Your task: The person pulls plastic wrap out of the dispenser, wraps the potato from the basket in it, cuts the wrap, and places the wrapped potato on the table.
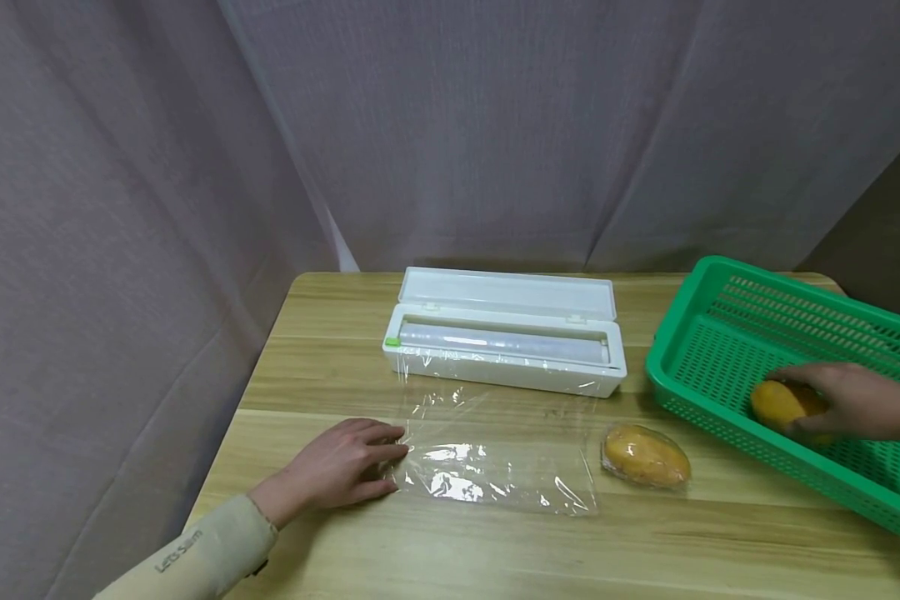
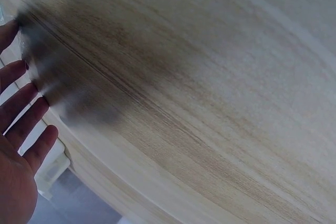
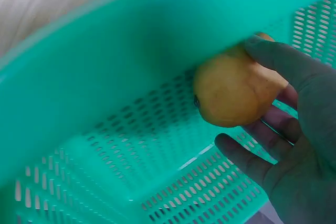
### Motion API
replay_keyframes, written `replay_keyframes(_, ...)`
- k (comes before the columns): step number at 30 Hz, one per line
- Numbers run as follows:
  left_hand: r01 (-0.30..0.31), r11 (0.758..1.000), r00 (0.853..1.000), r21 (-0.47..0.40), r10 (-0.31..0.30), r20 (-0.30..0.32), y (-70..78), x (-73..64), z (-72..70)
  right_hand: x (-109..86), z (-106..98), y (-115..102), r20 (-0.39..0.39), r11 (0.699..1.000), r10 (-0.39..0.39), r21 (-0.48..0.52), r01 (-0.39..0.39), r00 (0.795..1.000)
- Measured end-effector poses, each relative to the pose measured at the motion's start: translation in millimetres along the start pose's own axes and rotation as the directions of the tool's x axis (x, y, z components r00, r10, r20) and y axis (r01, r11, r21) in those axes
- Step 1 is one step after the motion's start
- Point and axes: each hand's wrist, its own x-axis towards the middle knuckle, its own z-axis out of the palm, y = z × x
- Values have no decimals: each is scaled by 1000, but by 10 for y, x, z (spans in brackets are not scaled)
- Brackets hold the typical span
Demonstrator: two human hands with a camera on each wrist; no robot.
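Observation:
In the head view my left hand (image 1: 345, 467) lies on the table with its fingers spread, fingertips at the left edge of a sheet of cling film (image 1: 487, 458). The sheet runs down from the front of a white cling film dispenser (image 1: 506, 379), whose lid stands raised behind the roll. Inside the green basket (image 1: 757, 467) at the right, my right hand (image 1: 862, 400) grips a yellow mango (image 1: 776, 404). The right wrist view shows the thumb on one side of this mango (image 3: 233, 90) and fingers curled on the other.
Another mango (image 1: 645, 456), wrapped in film, lies between the cling film sheet and the basket. The wooden table (image 1: 435, 558) ends at a grey curtain (image 1: 457, 133) behind. A small green piece (image 1: 392, 342) sits at the dispenser's left end.

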Motion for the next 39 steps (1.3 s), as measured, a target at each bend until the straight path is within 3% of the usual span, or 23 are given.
replay_keyframes(5, 9, 1000, 1000, 4, -9, 15, 4, -8, -1, 55, -217, -112, -32, 999, 48, -22, -49, 998)
replay_keyframes(12, 4, 1000, 1000, 1, -4, 10, 4, -20, 12, 134, -454, -285, -183, 997, 16, -71, -29, 983)
replay_keyframes(17, -3, 1000, 1000, 0, 3, 7, 6, -28, 29, 184, -562, -414, -301, 998, -57, -52, 44, 952)
replay_keyframes(26, -16, 1000, 1000, 9, 16, -1, 4, -24, 35, 299, -768, -768, -390, 982, -186, -109, 156, 902)
replay_keyframes(33, -24, 999, 1000, 24, 24, 9, -4, -6, 10, 442, -812, -1241, -377, 965, -262, -84, 249, 888)
replay_keyframes(39, -37, 999, 999, 32, 37, 15, -14, 7, -9, 655, -724, -1648, -376, 924, -369, -53, 378, 850)
